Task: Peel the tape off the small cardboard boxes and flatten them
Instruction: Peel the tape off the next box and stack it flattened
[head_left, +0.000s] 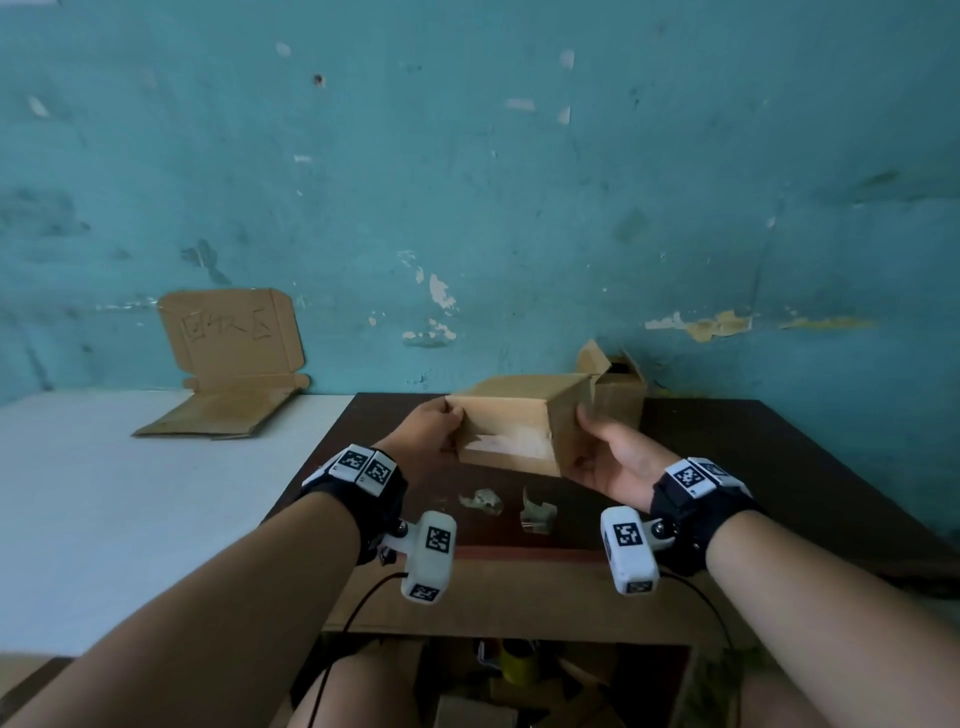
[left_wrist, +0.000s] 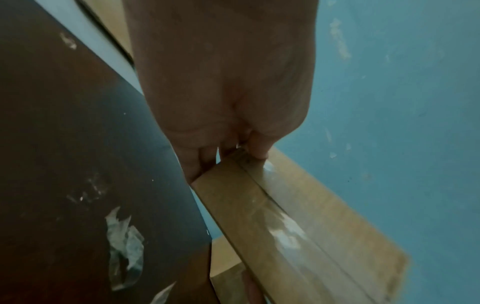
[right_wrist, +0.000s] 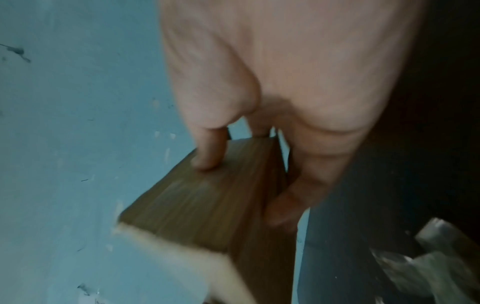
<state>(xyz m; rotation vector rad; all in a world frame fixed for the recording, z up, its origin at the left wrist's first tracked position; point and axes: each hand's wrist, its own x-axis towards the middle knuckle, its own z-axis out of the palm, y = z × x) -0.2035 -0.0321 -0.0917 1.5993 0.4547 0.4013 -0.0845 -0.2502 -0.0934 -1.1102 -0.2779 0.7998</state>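
Gripping opposite ends, the left hand (head_left: 434, 426) and right hand (head_left: 610, 457) are holding a small brown cardboard box (head_left: 511, 426) between them above the dark brown counter (head_left: 779, 467). Clear shiny tape (left_wrist: 283, 228) is running along its seam, with the left thumb and fingers pinching that end.

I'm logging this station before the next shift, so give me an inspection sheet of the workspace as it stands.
Surface: dark brown table, with a white surface adjoining it on the left.
Job's things: held cardboard box raised above the table, clear tape still on its seam; a second box, opened, stands behind it.
Clutter: two crumpled tape scraps on the table.
Grippers: left hand and right hand grip opposite ends of the held box.
Cables: black cables hang from the wrist cameras.
Surroundings: peeling teal wall; flattened cardboard with handwriting leans against it.
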